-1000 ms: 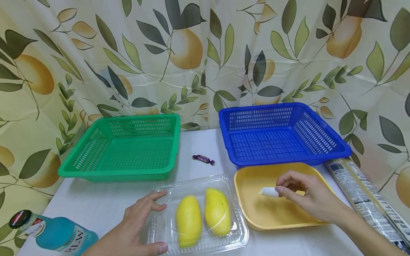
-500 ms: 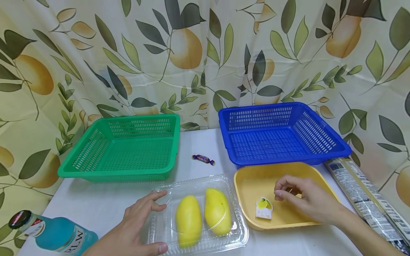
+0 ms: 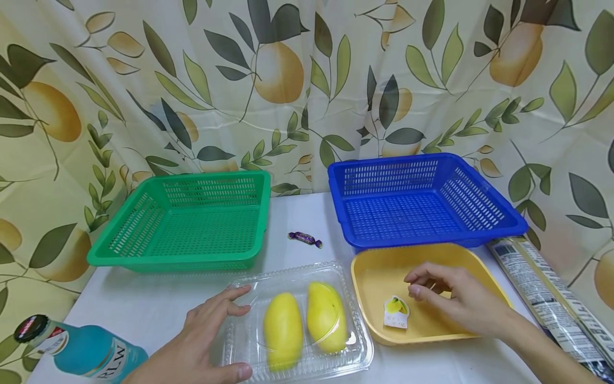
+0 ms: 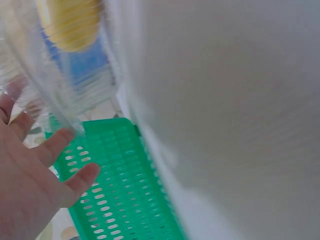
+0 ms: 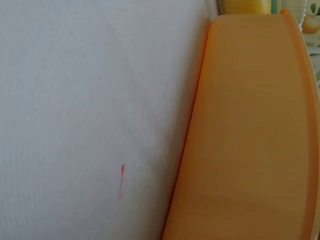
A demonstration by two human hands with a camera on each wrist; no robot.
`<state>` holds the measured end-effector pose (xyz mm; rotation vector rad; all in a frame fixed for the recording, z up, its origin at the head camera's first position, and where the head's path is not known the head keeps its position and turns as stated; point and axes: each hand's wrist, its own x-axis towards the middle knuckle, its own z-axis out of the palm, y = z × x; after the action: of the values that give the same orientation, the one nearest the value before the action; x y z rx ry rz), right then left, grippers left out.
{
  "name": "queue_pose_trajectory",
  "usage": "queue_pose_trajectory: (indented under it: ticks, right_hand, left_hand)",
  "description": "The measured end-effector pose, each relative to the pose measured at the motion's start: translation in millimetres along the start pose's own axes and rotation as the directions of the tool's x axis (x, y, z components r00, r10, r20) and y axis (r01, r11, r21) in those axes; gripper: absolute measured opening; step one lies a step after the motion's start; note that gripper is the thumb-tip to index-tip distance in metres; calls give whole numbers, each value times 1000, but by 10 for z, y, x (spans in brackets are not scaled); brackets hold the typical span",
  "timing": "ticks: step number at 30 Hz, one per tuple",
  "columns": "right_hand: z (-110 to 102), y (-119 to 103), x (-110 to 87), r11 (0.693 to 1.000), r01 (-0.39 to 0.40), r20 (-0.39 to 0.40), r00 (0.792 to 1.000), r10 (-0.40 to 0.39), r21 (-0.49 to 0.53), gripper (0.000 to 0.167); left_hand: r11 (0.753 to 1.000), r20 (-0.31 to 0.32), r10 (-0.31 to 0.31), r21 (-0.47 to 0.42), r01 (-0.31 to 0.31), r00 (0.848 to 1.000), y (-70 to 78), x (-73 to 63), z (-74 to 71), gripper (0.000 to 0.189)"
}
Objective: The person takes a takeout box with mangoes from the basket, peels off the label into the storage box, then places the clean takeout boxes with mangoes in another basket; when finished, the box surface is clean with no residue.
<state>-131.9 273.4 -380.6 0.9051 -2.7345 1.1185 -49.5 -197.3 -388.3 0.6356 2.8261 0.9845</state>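
In the head view, a clear plastic clamshell box (image 3: pixel 312 370) with two yellow mangoes (image 3: pixel 283 330) lies at the front. My left hand (image 3: pixel 206 330) rests on its left side, fingers spread and thumb at the near edge; those fingers (image 4: pixel 55 145) also touch the plastic in the left wrist view. A small sticker (image 3: pixel 396 313), white with a yellow fruit picture, lies inside the yellow tray (image 3: pixel 379 266). Over this tray is my right hand (image 3: pixel 455 298), its fingers loosely bent and holding nothing, just right of the sticker. The right wrist view shows the tray's side (image 5: pixel 245 125) but not the hand.
Behind stand a green basket (image 3: pixel 206 229) at left and a blue basket (image 3: pixel 403 213) at right. A purple-wrapped candy (image 3: pixel 305 239) lies between them. A teal bottle (image 3: pixel 91 352) lies front left, a silvery printed packet (image 3: pixel 547 298) far right. A fruit-patterned curtain (image 3: pixel 307 96) hangs behind.
My right hand let go of the sticker, which dropped into the yellow tray and now lies picture up. The right hand stays close over the tray; the left hand has not moved.
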Motion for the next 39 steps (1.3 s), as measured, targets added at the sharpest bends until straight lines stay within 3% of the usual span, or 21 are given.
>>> queue_pose_trajectory:
  ticks: [4, 11, 15, 20, 23, 29, 36, 39]
  right_hand:
    - [42, -83, 24, 998, 55, -8, 998, -55, 29, 20]
    - [148, -174, 105, 980, 153, 20, 987, -157, 124, 29]
    - [199, -217, 142, 973, 192, 32, 980, -198, 129, 31]
    - [261, -287, 193, 974, 215, 65, 973, -220, 67, 41]
    - [295, -342, 207, 980, 197, 100, 975, -197, 13, 53]
    - [336, -436, 186, 985, 155, 154, 978, -143, -69, 75]
    - [419, -500, 161, 970, 206, 212, 961, -176, -131, 93]
    - [440, -509, 157, 960, 223, 223, 957, -183, -169, 98]
  left_hand:
    - [999, 18, -9, 35, 9, 1000, 34, 2, -47, 69]
    - [1000, 29, -14, 22, 13, 999, 40, 4, -54, 76]
    - [1000, 26, -11, 13, 11, 1000, 27, 11, -46, 75]
    - [1000, 38, -29, 5, 29, 999, 3, 6, -47, 76]
    - [999, 47, -32, -26, 33, 998, -15, -25, -55, 77]
    - [989, 100, -89, -112, 100, 991, -31, -64, -74, 81]
    - [990, 118, -30, -131, 46, 993, -73, -55, -74, 96]
    - [989, 147, -41, -137, 62, 988, -69, -42, -82, 99]
